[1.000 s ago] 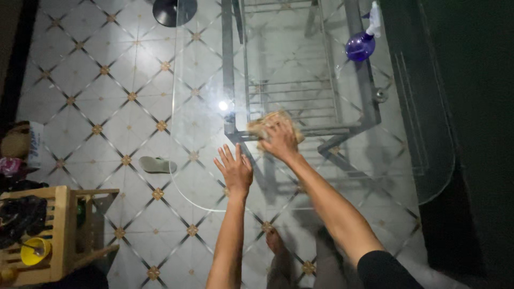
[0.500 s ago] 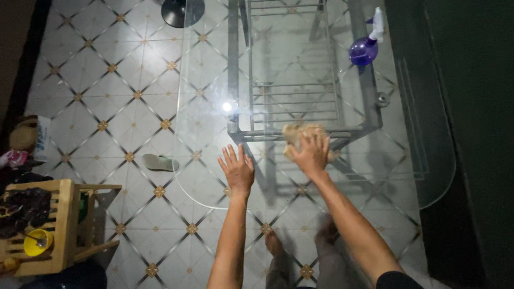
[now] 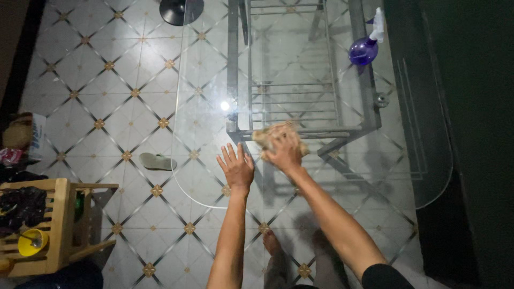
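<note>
On the clear glass tabletop [image 3: 203, 107], right hand [image 3: 285, 152] presses fingers onto a crumpled tan cloth [image 3: 272, 135]; left hand [image 3: 235, 167], fingers spread flat, braces beside it

Item count: two hands, the left hand [image 3: 235, 167] and the right hand [image 3: 285, 152]; one tan cloth [image 3: 270, 135]; one glass table [image 3: 203, 107]; one purple spray bottle [image 3: 365, 47]; one sandal [image 3: 156, 161]; one wooden rack [image 3: 56, 225]; one yellow cup [image 3: 29, 242]; two bare feet, seen through the glass.
</note>
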